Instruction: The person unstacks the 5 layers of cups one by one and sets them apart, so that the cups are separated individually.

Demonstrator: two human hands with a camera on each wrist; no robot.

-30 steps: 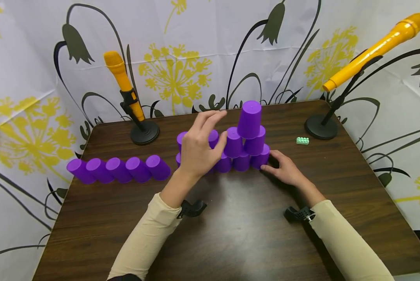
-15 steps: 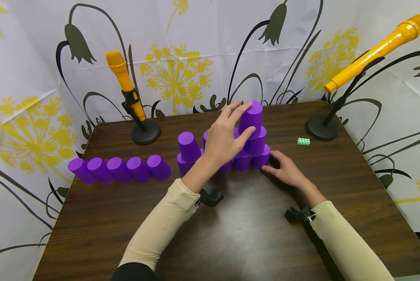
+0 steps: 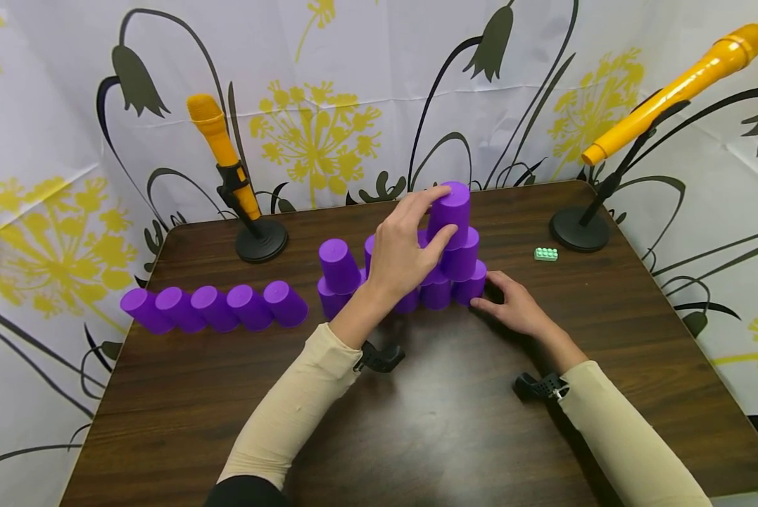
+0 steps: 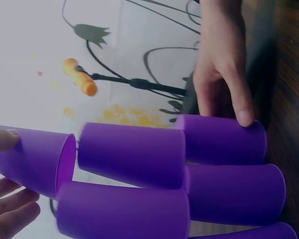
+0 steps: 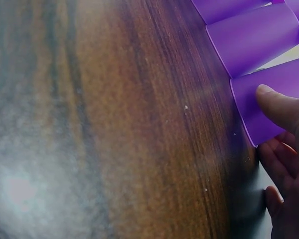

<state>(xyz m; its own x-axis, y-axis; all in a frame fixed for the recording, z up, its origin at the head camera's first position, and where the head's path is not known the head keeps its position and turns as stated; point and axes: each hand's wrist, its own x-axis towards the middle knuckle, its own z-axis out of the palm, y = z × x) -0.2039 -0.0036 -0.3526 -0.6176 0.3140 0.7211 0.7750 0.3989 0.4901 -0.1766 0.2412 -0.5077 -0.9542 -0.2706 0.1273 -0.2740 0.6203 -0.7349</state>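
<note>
Upside-down purple cups stand in a stepped stack in the head view. My left hand (image 3: 396, 257) grips the top purple cup (image 3: 452, 211), thumb on the near side and fingers across it. In the left wrist view this cup's rim is close above the second-row cups (image 4: 132, 154); contact is hard to tell. My right hand (image 3: 516, 304) holds the bottom-row end cup (image 3: 471, 285), its thumb on the near side and fingers behind. A second-row cup (image 3: 338, 264) stands at the stack's left end. My left hand and forearm hide several middle cups.
Left of the stack, several upside-down purple cups (image 3: 210, 310) stand in a row. Orange microphones on black stands are at back left (image 3: 223, 151) and back right (image 3: 676, 91). A mint-green toy brick (image 3: 546, 254) lies right of the stack on the brown table (image 3: 455, 422).
My left hand has moved right from in front of the stack's left part and taken hold of the top cup. My right hand stays at the bottom end cup.
</note>
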